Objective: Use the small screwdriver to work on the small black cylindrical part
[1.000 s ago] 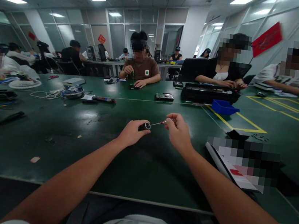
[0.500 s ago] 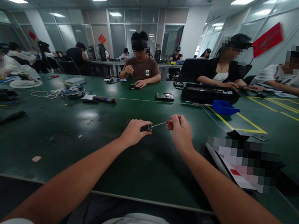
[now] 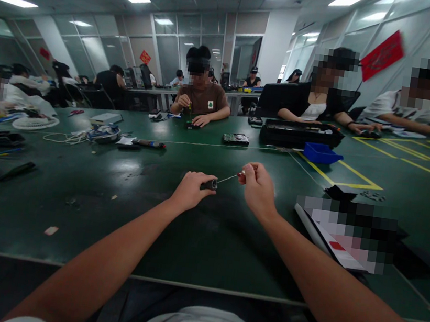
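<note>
Above the green table, my left hand is closed around a short dark cylinder, whose round end faces right. My right hand pinches the red handle of a thin screwdriver. The screwdriver's slim metal shaft slants down to the left and meets the cylinder's round end. Whether its tip is inside or only touching, I cannot tell. Fingers cover most of the handle and the far part of the cylinder.
A blue bin and a long black casing stand at the back right. A hard drive lies ahead, a pen-like tool further left. Papers lie by my right forearm. A co-worker sits opposite, handling a small dark part.
The whole view has shifted slightly. More of the red handle shows at my right fingertips, which have turned a little. My left hand keeps its hold on the cylinder.
</note>
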Tool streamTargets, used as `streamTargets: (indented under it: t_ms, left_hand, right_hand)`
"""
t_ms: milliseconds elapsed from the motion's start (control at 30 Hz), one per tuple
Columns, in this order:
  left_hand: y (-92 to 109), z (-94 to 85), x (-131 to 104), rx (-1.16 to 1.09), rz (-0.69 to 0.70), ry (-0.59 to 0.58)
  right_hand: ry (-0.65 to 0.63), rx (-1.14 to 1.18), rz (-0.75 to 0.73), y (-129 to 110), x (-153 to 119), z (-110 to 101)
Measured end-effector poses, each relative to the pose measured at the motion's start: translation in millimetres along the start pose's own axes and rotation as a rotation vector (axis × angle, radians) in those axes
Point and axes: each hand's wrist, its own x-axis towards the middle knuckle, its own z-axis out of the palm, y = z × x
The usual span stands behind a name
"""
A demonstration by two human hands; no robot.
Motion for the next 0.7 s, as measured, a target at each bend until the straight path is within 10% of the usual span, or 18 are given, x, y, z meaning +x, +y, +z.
streamTargets:
  t_ms: [400, 700]
  left_hand:
    - [-1, 1.7, 1, -0.023, -0.05, -0.006]
    - [-3, 9.9, 10, -0.613, -0.265, 0.24]
  right_hand:
    - [0.016, -0.172, -0.043, -4, 0, -4]
    - [0.065, -0.102, -0.052, -6, 0, -7]
